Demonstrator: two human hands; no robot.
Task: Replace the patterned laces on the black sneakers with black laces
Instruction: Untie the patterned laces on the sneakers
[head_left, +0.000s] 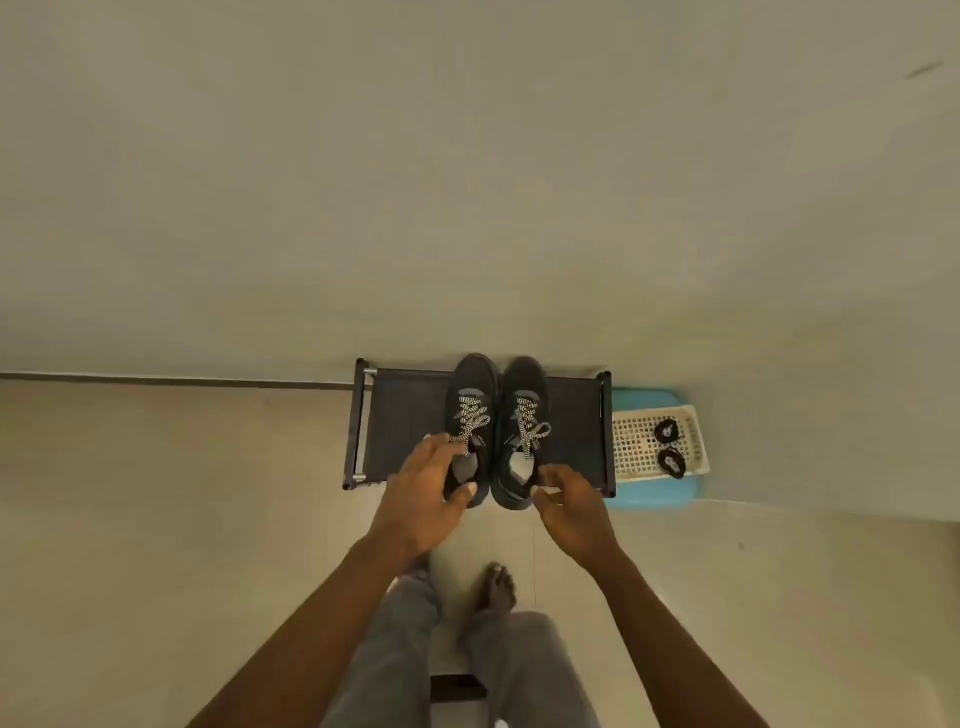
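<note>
Left hand (423, 493) grips the heel of the left sneaker (470, 389), thumb at the back, fingers curled over the outer side. Right hand (571, 506) pinches the heel of the right sneaker (527, 387), fingers curled; how firm that hold is can't be told from here. Both sneakers sit side by side, touching, on the rack (405, 415), toes to the wall (467, 182). Patterned laces (471, 418) are tied in on both, so nothing is unlaced yet. Two coiled black laces (666, 431) lie in the basket (636, 447), just right of the rack.

Risks, as I judge them:
- The right-hand pinch looks shallow, so the sneaker could slip or tip if lifted by the heel rim alone.
- The rack top looks like slack fabric, so pulling on knots there may let the shoes slide or roll.
- Loose lace ends near the left fingers could snag or tighten the bow if yanked.
- The basket rests on a blue stool (644, 493) near its edge, so a bump from a reaching arm could tip the coils out.
- The person stands bent over on a bare foot (496, 587), so a dropped shoe would land on the toes.

Surface and room: a low metal-frame rack with a dark fabric top, set against a plain pale wall. The tile floor (182, 519) is beige with a dark skirting line. Grey trousers (395, 649) show at the bottom. Light is dim and yellowish.
</note>
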